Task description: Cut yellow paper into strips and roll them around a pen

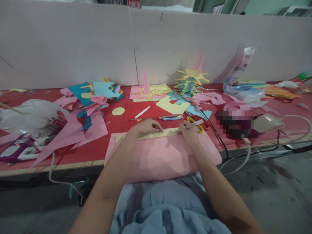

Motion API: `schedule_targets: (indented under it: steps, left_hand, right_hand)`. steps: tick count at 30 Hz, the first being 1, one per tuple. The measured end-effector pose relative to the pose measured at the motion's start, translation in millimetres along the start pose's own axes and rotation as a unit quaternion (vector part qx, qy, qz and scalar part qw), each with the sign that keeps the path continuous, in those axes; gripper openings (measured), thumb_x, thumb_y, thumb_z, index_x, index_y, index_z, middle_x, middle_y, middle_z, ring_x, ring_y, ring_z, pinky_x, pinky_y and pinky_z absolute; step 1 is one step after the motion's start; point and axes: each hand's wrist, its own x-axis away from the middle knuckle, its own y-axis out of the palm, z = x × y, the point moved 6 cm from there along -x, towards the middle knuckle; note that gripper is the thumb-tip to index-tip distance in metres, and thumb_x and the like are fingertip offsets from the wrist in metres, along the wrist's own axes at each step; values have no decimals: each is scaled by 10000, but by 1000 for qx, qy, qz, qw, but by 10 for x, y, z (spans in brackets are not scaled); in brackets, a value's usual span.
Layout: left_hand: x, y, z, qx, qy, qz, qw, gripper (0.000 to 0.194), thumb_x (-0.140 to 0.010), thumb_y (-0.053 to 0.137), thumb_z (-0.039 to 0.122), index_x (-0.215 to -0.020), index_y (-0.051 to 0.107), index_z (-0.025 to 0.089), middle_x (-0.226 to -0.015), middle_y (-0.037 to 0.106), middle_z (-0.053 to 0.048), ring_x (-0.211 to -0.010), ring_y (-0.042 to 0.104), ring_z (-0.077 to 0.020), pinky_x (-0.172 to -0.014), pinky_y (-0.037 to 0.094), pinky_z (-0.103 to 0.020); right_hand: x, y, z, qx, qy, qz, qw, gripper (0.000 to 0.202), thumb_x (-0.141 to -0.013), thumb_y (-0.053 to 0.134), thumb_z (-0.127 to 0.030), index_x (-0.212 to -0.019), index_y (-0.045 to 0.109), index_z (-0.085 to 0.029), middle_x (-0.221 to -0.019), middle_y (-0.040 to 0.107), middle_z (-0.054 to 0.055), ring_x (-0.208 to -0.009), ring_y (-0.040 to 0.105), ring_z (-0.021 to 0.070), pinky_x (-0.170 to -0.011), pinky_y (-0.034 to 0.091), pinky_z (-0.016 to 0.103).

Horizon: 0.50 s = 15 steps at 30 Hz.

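Note:
A large pink sheet (161, 159) hangs over the table's front edge, with a narrow yellow strip (152, 134) lying across its top. My left hand (148, 126) rests at the strip's left part, fingers curled; whether something small is between its fingertips is too small to tell. At the strip's right end my right hand (189, 129) is closed around a white pen (197, 123), its tip end low near the strip. Yellow-handled scissors (200, 127) lie just behind my right hand.
Behind the hands lie a red sheet (133, 110), another pen (142, 112) and a cut yellow sheet (172, 105). A layered paper cone tree (191, 81) stands at the back. Pink and blue scraps (80, 125) lie left, a black cable (214, 131) right.

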Motion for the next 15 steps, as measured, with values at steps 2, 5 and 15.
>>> schedule_targets:
  steps: [2, 5, 15]
  left_hand:
    - [10, -1, 19, -1, -1, -1, 1000, 221, -759, 592, 255, -923, 730, 201, -899, 669, -25, -792, 519, -144, -683, 368, -245]
    - [20, -2, 39, -2, -4, -3, 1000, 225, -763, 578, 239, -925, 731, 202, -912, 671, -27, -794, 522, -143, -680, 369, -244]
    - [-8, 7, -21, 2, 7, 0, 1000, 241, -755, 579, 274, -928, 731, 199, -884, 664, -25, -765, 522, -139, -655, 370, -240]
  right_hand:
    - [-5, -2, 1, 16, -1, -1, 1000, 222, -710, 490, -254, -552, 336, -232, -487, 434, -43, -481, 538, 141, -435, 423, 241]
    - [-19, -2, 24, 23, 5, -6, 1000, 216, -705, 484, -246, -551, 333, -232, -468, 442, -45, -463, 524, 136, -411, 381, 232]
    - [29, 23, -48, 11, -5, -1, 1000, 214, -707, 476, -283, -564, 326, -234, -474, 420, -48, -461, 497, 128, -431, 401, 227]
